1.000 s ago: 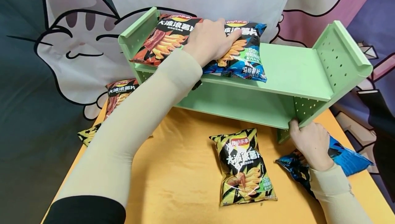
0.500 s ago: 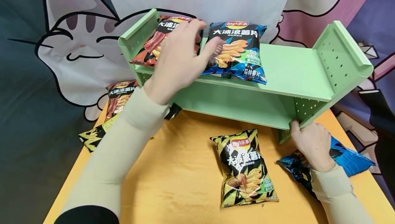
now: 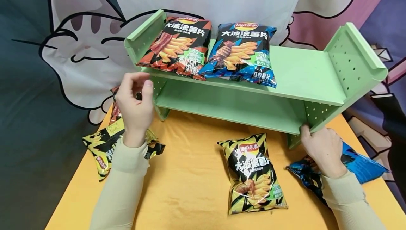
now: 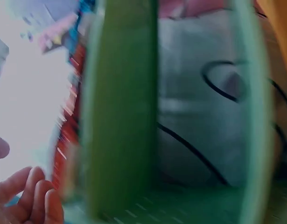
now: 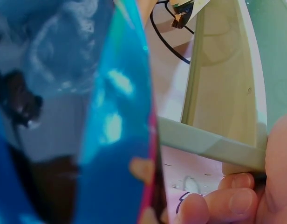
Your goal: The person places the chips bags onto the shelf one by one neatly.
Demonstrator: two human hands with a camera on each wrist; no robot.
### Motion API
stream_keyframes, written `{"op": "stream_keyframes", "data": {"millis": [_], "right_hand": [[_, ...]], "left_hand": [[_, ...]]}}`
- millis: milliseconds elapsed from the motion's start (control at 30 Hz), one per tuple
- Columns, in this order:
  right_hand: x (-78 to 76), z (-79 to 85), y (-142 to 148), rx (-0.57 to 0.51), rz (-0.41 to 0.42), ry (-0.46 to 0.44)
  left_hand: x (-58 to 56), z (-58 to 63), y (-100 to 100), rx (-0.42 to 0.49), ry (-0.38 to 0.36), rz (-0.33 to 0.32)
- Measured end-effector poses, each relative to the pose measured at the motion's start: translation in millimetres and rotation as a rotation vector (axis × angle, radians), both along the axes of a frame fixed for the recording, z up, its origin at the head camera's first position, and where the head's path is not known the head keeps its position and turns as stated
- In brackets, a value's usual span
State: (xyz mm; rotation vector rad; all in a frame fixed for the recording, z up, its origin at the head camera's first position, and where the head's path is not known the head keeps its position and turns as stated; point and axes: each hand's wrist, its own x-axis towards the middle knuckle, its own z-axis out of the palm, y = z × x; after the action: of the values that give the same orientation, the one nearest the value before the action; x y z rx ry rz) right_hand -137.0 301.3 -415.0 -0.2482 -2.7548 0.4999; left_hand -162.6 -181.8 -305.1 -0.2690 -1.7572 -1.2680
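My left hand (image 3: pixel 136 106) is in the air off the left end of a green two-tier shelf (image 3: pixel 304 71), fingers loosely bent and holding nothing. My right hand (image 3: pixel 323 149) grips the shelf's lower right corner; in the right wrist view its fingers (image 5: pixel 229 200) curl under the board. On the upper tier, a red bag of chips (image 3: pixel 174 47) and a blue bag of chips (image 3: pixel 242 52) lie side by side at the left, faces up. Behind the right hand and sleeve lies another blue bag of chips (image 3: pixel 364 165), partly hidden.
A yellow-and-black bag of chips (image 3: pixel 253 177) lies on the orange tabletop (image 3: pixel 187 177) in front of the shelf. Beside the left forearm are another yellow-and-black bag (image 3: pixel 106 142) and a red bag (image 3: pixel 115 112), both partly covered. A cartoon-printed cloth (image 3: pixel 85 54) hangs behind.
My left hand has come off the bags on the upper tier and moved left and down, past the shelf's left end. The bags stay in place; my right hand keeps its grip.
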Motion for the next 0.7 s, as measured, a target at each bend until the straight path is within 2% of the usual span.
{"op": "stream_keyframes", "data": {"millis": [100,200,267,367,500,600,700], "right_hand": [[0.6,-0.5,1.9,0.0,-0.003,-0.014],[0.8,-0.5,3.0,-0.003,-0.006,-0.026],[0.8,-0.3,3.5,-0.001,-0.006,-0.027],[0.9,-0.1,3.8,0.001,-0.007,-0.019],[0.9,-1.0,3.5,-0.002,-0.005,-0.01],[0.6,-2.0,3.1,-0.006,-0.002,-0.012],[-0.1,-2.4,2.6,-0.006,0.0,-0.012]], "left_hand": [[-2.8,-13.5,-9.7,0.095,-0.06,0.057],[-12.4,-29.4,-21.0,0.164,-0.129,0.075],[-22.5,-44.4,-30.7,0.197,-0.192,0.039],[-37.0,-66.6,-44.3,0.228,-0.333,-0.072],[-49.5,-87.3,-54.8,0.232,-0.5,-0.196],[-54.2,-98.3,-57.8,0.222,-0.54,-0.246],[-56.2,-105.5,-59.2,0.21,-0.553,-0.256]]}}
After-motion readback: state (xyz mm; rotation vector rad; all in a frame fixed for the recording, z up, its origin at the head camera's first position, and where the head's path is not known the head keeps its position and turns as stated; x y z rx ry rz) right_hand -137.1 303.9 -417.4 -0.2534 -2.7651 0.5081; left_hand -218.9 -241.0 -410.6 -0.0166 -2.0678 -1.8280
